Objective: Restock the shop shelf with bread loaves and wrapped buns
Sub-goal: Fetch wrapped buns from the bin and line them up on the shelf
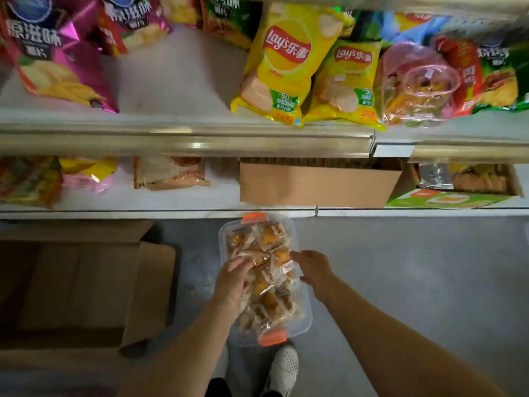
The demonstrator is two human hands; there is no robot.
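A clear plastic tub (304, 319) with orange clips stands on the floor below the shelves, full of wrapped buns (270, 233). My left hand (232, 282) lies on the buns at the tub's left side, fingers curled onto a wrapper. My right hand (315, 270) reaches over the tub's right rim, fingers spread and touching the buns, holding nothing. On the lower shelf (160, 200) lies a bagged bread loaf (170, 173).
An open cardboard box (86, 282) sits on the floor at left. A brown carton (317, 184) and a green-edged box (446, 199) stand on the lower shelf. Chip bags (286, 61) fill the upper shelf. My white shoe (283, 368) is just behind the tub.
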